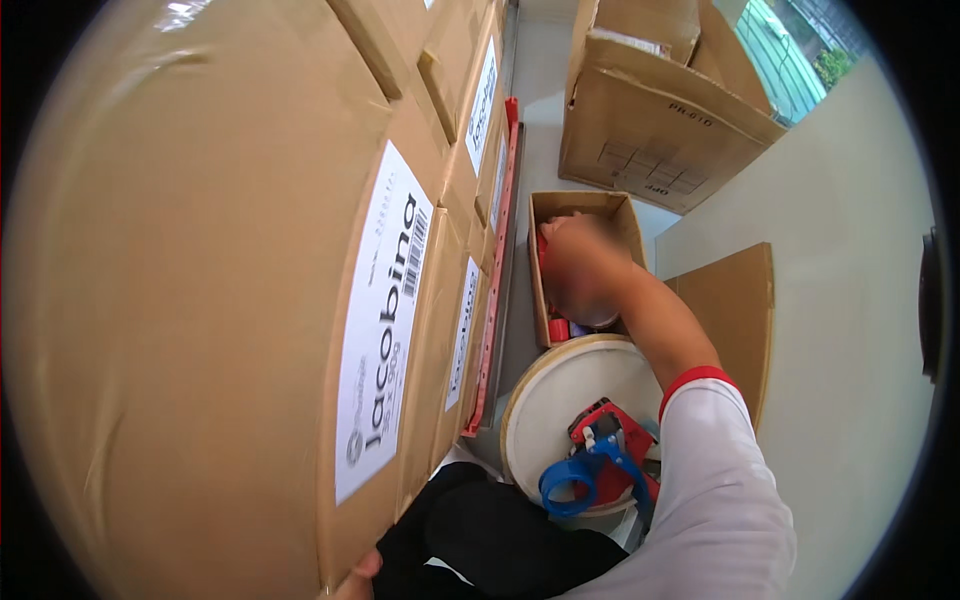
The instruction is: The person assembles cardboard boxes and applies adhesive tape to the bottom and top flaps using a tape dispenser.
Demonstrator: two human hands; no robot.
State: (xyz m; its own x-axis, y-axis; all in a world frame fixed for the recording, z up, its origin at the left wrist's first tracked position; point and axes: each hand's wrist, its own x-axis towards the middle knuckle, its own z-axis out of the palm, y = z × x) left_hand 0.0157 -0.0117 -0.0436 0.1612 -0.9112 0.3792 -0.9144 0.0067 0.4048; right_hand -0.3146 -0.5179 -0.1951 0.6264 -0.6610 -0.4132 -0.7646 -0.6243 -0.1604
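My right hand (590, 265) reaches down into a small open cardboard box (538, 300) on the floor. It is blurred, so its grip does not show. Red items (559, 329) lie in that box beside the hand. At the lower edge, a little of my left hand (360, 578) shows against the bottom corner of a large taped carton (200, 300) with a white label (385, 310). Most of its fingers are out of view. Below my right forearm, red and blue tape dispensers (605, 455) rest on a round white stool top (545, 400).
Several labelled cartons (430, 340) are stacked along the left, with a red metal rail (497, 290) at their base. Farther off stands a large open carton (660, 130). A flat cardboard sheet (735, 310) leans against the white wall (840, 330) on the right.
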